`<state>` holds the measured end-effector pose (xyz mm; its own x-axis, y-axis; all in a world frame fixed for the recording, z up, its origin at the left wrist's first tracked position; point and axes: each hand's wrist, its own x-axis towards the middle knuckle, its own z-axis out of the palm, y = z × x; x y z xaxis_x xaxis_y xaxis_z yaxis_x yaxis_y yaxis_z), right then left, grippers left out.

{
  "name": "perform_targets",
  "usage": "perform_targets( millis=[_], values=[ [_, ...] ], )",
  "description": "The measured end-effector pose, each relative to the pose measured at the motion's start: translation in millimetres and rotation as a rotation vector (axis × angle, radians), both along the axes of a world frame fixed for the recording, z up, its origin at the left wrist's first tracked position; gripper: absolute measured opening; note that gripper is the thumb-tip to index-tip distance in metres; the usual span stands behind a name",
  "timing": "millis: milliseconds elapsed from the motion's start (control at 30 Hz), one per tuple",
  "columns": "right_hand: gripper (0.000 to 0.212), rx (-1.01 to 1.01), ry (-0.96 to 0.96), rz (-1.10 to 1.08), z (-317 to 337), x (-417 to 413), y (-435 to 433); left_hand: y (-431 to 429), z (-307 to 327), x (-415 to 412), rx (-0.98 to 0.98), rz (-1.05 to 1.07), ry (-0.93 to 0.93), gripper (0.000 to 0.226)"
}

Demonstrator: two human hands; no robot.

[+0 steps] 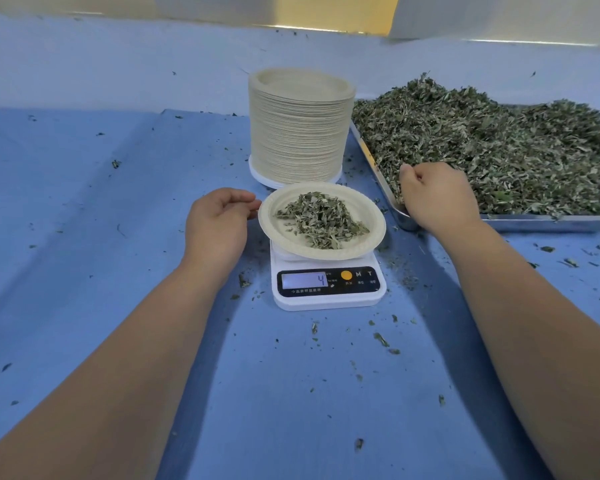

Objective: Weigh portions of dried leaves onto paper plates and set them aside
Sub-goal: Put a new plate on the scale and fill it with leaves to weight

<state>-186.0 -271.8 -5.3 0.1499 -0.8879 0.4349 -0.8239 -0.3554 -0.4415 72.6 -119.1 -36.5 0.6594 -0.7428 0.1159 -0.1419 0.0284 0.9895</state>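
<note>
Head view: portion on the scale (327, 289) mid-tabletop, probably being topped up.
Paper plate (268, 218) of dried leaves (323, 220) reads 4. Left hand (218, 221) curls at its left rim; right hand (436, 199) curls into the tray (541, 222) at the right edge, grip unclear. Next likely needs a small, gentle pinch.

On scale (328, 285): paper plate (281, 206), leaf portion (321, 220) on it. Plate stack (297, 140) just behind scale. Tray (551, 221) to right, leaf heap (499, 143) in it. Left hand (217, 223) pinches plate's left rim; right hand (433, 199) grips heap at tray's near-left corner.
</note>
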Motion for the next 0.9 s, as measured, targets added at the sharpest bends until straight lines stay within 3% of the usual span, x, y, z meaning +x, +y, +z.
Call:
perform_targets(
  millis=[300, 533, 700, 900],
  values=[
    [0.054, -0.034, -0.045, 0.050, 39, 9, -1, -2, -3, 2, -0.009, -0.018, -0.005, 0.026],
    [0.055, -0.053, -0.175, 0.314, 64, 68, 32, -2, -5, 3, -0.009, -0.026, -0.003, 0.025],
    [0.050, -0.090, -0.050, 0.479, 67, 103, 56, -1, -4, 2, -0.006, -0.038, -0.012, 0.028],
    [0.046, -0.055, 0.113, 0.494, 59, 111, 53, -2, -3, 1, -0.005, -0.036, -0.003, 0.027]
  ],
)
